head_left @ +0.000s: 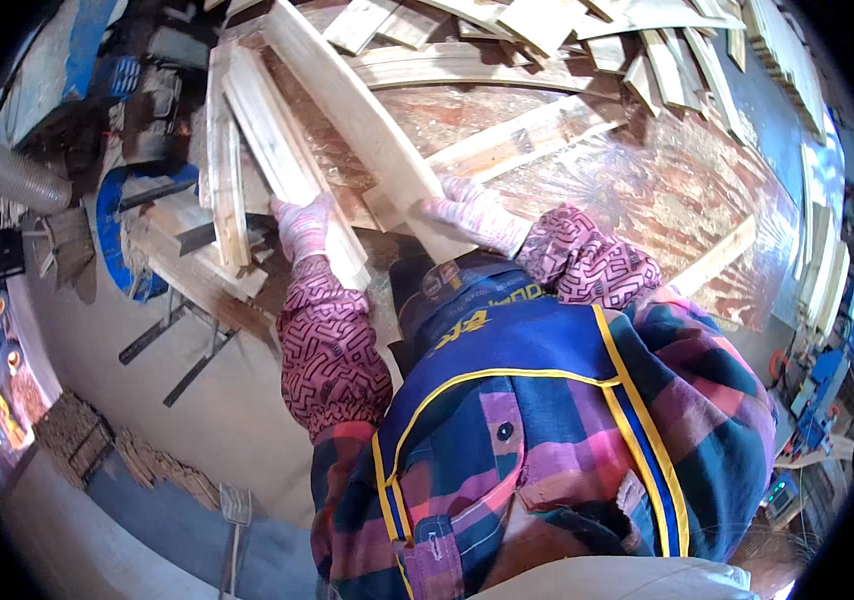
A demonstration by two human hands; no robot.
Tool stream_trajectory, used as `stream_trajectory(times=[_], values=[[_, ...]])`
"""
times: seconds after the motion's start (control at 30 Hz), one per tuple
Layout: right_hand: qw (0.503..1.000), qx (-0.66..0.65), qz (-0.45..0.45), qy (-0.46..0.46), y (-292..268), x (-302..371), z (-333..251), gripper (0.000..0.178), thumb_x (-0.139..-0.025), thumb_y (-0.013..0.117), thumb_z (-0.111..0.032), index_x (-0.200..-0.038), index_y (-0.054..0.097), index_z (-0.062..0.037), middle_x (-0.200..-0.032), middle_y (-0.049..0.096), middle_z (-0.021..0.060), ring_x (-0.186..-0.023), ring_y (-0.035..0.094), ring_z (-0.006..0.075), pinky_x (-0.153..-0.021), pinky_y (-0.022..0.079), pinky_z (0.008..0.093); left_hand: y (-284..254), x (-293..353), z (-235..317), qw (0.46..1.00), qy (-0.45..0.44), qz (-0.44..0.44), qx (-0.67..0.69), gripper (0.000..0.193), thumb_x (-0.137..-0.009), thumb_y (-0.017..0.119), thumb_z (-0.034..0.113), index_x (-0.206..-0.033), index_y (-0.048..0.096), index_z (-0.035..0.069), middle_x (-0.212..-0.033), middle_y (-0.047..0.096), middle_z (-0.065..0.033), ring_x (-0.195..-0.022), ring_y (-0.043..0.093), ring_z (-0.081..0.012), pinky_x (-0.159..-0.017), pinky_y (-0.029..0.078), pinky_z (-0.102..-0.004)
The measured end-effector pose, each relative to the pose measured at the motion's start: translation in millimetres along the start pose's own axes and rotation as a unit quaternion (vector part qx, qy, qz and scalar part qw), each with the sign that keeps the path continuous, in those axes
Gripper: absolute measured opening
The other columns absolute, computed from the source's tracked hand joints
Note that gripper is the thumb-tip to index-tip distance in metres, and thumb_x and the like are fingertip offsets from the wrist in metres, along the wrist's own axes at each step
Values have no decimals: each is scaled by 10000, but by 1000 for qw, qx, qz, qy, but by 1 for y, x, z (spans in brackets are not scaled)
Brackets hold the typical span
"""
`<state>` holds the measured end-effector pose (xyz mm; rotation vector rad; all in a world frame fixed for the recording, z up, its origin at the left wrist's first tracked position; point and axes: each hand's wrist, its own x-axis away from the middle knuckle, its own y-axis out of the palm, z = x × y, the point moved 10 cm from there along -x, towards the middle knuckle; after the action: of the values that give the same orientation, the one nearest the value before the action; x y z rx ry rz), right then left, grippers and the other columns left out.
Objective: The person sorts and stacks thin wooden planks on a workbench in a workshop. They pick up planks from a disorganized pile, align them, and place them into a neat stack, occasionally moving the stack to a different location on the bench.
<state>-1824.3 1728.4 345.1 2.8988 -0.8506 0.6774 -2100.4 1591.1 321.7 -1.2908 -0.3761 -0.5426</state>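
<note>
My left hand, in a pale pink knitted glove, is closed on the near part of a long, narrow wooden board. Its fingers are partly hidden by the glove's bulk and the board. To the right, my right hand, gloved the same way, grips the edge of a wider pale plank close to its near end. Both pieces run away from me, slanting to the upper left, with a narrow gap between them. Another wooden strip lies just left of the board in my left hand.
Under the wood is a worn plywood tabletop. Offcuts heap along its far side, and a loose strip crosses it. Left stands a blue-rimmed machine part beside stacked boards. A ribbed hose is farther left.
</note>
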Motion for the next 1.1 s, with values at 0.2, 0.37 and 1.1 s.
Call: stream_trajectory(times=[0.2,0.37,1.1], values=[[991,125,-23,-47,31,9,-56,566,-934,603,-507,-1356,600,-131,-1156,708,180,-1049,695,320,-896,537,404,-11,24,66,927,268,26,262,1064,-778,809,423,-1553,217,-1,-1502,420,-275,-1369,456,-405,-1102,423,-446],[912,195,-151,-328,66,19,-79,718,-829,752,-430,-1425,528,-99,-1274,655,195,-1197,624,327,-1026,479,403,-8,-1,47,936,235,-45,258,1067,-765,820,348,-1574,200,32,-1527,389,-271,-1372,452,-392,-1108,413,-436],[982,124,-87,-116,-79,-52,-80,1050,-631,883,-369,-1522,408,-84,-1282,608,200,-1219,573,300,-1030,476,478,-8,-2,-22,981,155,102,63,1053,-647,907,281,-1516,348,81,-1436,486,-293,-1314,511,-383,-1106,415,-401]])
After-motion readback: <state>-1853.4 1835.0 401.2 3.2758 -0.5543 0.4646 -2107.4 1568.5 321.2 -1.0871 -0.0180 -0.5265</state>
